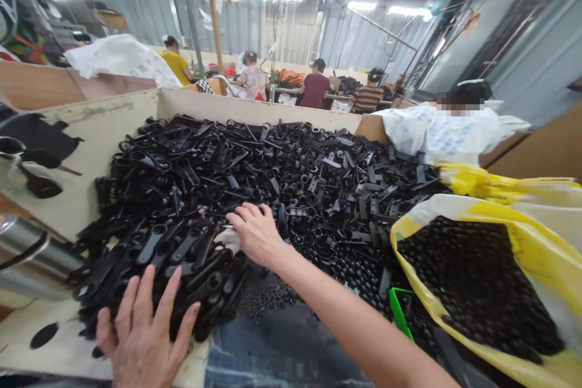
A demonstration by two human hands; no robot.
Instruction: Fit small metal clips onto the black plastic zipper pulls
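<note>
Black handles (152,244) lie roughly side by side between the two grips and just beyond the left, the only part of the spread that looks ordered. The left hand (144,327), fingers splayed, has nothing in its grip; the right hand (257,233) bends its fingers over the parts, its hold impossible to tell. Much appears left: beyond the right grip, a jumbled heap (291,163) fills the worktop (273,105), with balls (352,267) loose to its right. No finished piece can be made out. Farther right sit a green tray (400,312) and a ball-filled bag (454,202).
</note>
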